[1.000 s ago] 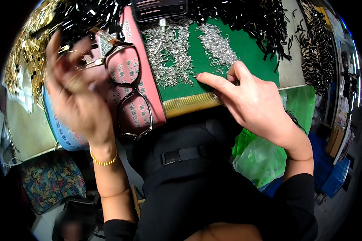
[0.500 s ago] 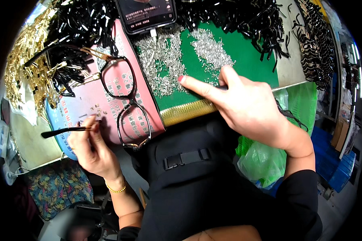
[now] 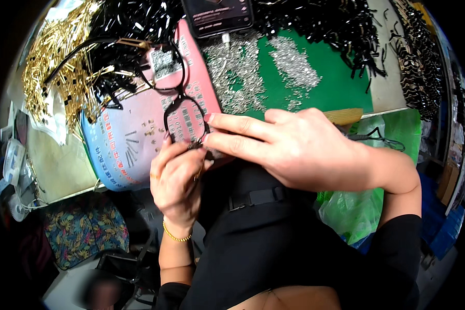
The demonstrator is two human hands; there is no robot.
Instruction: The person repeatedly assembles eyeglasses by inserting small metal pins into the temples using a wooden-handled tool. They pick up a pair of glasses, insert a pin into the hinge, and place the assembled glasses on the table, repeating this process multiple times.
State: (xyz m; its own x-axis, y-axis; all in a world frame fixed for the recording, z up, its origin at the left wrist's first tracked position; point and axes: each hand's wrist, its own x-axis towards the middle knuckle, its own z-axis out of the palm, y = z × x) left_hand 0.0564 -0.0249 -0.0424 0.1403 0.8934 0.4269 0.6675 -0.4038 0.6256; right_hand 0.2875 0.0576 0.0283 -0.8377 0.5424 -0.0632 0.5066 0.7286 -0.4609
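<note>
At the centre of the frame we pinch the near corner of a black pair of glasses (image 3: pixel 178 98) from both sides. Our left hand (image 3: pixel 176 181), coming up from below with a gold bracelet (image 3: pixel 175 237) on the wrist, has its fingertips closed on the lower rim of the nearer lens. Our right hand (image 3: pixel 294 147), reaching in from the right, presses thumb and forefinger together on the same spot, so both hands are closed on the glasses. Whether a small part sits between the fingertips, we cannot tell.

The glasses lie just above the hands, over a pink and blue printed pad (image 3: pixel 124 139) at centre left; one arm of the frame stretches away to the upper left. A few small loose pins (image 3: pixel 139 142) rest on the pad beside the lens.

Our right hand covers the near edge of the green mat (image 3: pixel 341 88). On that mat we count two heaps of tiny silver screws (image 3: pixel 294 64), one left and one right. One phone (image 3: pixel 217 15) stands at the top centre. Heaps of black parts (image 3: pixel 336 26) fill the top edge, and one heap of gold parts (image 3: pixel 57 57) sits at the upper left. A green plastic bag (image 3: pixel 354 212) hangs at the lower right.
</note>
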